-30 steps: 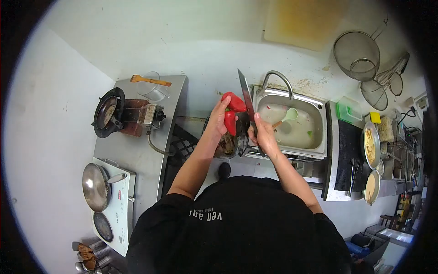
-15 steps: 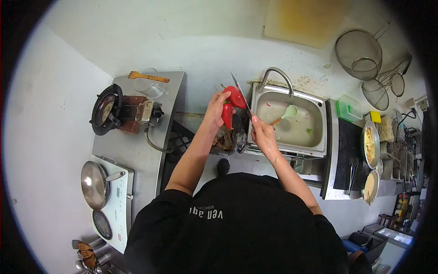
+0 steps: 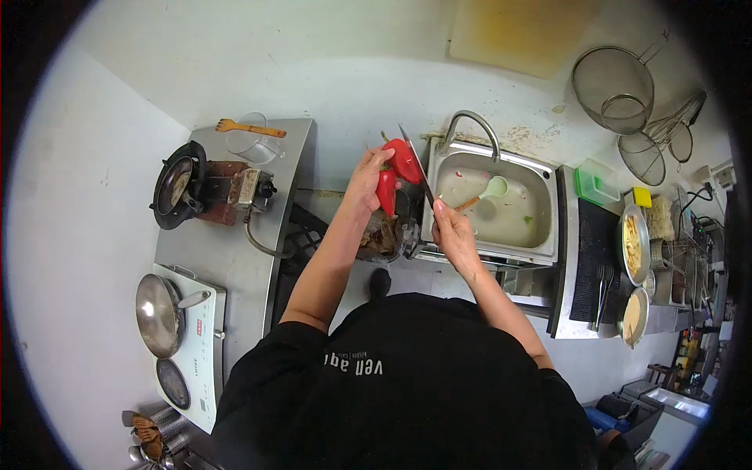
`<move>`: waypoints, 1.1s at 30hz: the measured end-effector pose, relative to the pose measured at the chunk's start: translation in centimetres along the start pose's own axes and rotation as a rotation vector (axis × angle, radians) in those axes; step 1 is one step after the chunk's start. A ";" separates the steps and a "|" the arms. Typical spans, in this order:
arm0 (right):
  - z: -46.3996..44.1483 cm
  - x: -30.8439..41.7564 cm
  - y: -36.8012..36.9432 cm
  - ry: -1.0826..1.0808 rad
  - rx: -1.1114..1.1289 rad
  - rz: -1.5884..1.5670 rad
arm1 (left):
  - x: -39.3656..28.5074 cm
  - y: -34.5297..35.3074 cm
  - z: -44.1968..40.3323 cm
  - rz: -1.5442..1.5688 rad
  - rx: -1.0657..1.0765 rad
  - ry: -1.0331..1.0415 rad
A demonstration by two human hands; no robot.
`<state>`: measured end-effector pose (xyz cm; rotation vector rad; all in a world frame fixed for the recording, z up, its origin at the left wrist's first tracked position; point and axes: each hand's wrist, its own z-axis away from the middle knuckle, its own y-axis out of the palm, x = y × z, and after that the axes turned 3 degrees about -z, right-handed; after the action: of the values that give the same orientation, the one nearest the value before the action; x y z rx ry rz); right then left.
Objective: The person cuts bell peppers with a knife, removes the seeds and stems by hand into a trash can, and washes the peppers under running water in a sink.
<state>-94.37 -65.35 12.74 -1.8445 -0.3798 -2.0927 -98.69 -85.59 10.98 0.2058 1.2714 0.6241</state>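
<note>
My left hand point(image 3: 371, 178) is closed on red peppers. One larger red pepper point(image 3: 403, 160) with a green stem points up and right from the fingers, and a second, narrower red pepper point(image 3: 386, 191) hangs below it. My right hand point(image 3: 453, 233) grips a knife point(image 3: 417, 164) by its handle, the blade slanting up and left along the right side of the larger pepper. Whether the edge touches the skin I cannot tell. Under the hands is a clear bin point(image 3: 406, 236) with scraps inside.
Right of the knife sits a steel sink point(image 3: 554, 211) with a curved faucet point(image 3: 475, 115) and a pale green ladle point(image 3: 495, 188). A gas burner point(image 3: 258, 190) and an induction cooker point(image 3: 210, 337) with a frying pan point(image 3: 160, 315) stand left. Bowls of food point(image 3: 629, 254) line the right counter.
The view has shifted slightly. Both hands keep nearly the same pose, with the peppers and knife still held close together.
</note>
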 end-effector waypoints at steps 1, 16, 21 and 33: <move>0.0 0.0 0.0 0.007 -0.004 -0.008 | 0.0 0.0 0.0 0.000 0.000 0.001; 0.5 0.2 1.0 0.003 -0.024 -0.017 | -0.3 -0.1 0.8 -0.012 0.032 0.038; -0.2 -0.4 1.1 -0.010 -0.017 -0.033 | 0.4 0.1 1.1 0.017 -0.015 -0.005; 0.9 -0.8 1.4 -0.062 -0.045 0.129 | -1.2 -0.3 1.4 0.026 0.004 0.142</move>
<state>-92.86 -66.18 12.08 -1.9088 -0.2235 -1.9777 -97.50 -86.23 12.30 0.1834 1.4089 0.6680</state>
